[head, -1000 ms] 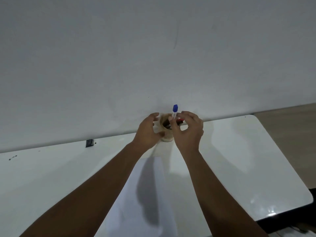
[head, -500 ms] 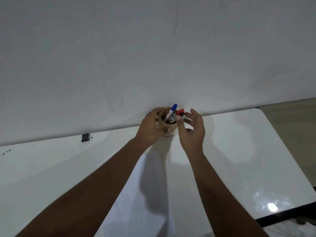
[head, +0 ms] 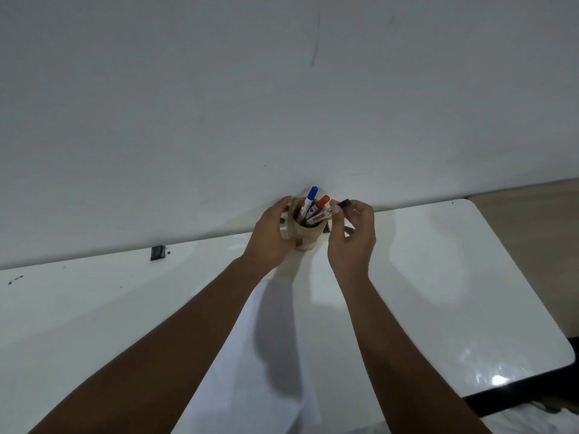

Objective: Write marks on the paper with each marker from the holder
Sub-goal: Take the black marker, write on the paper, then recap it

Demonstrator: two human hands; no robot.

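A tan holder (head: 305, 234) stands at the table's far edge against the wall. My left hand (head: 269, 236) is wrapped around its left side. A blue-capped marker (head: 310, 197) and a red-capped marker (head: 321, 204) lean out of the holder. My right hand (head: 352, 239) pinches a black-capped marker (head: 343, 203) at the holder's right rim; its white body lies across the rim and is partly hidden by my fingers. A white sheet of paper (head: 266, 355) lies on the table between my forearms, partly shadowed.
The glossy white table (head: 438, 292) ends in a rounded corner at the right, with floor beyond. A small black object (head: 157, 252) sits at the wall to the left. The white wall rises directly behind the holder.
My right hand let go of the blue marker, which dropped back into the holder, then took hold of the black-capped marker. My left hand stayed on the holder.
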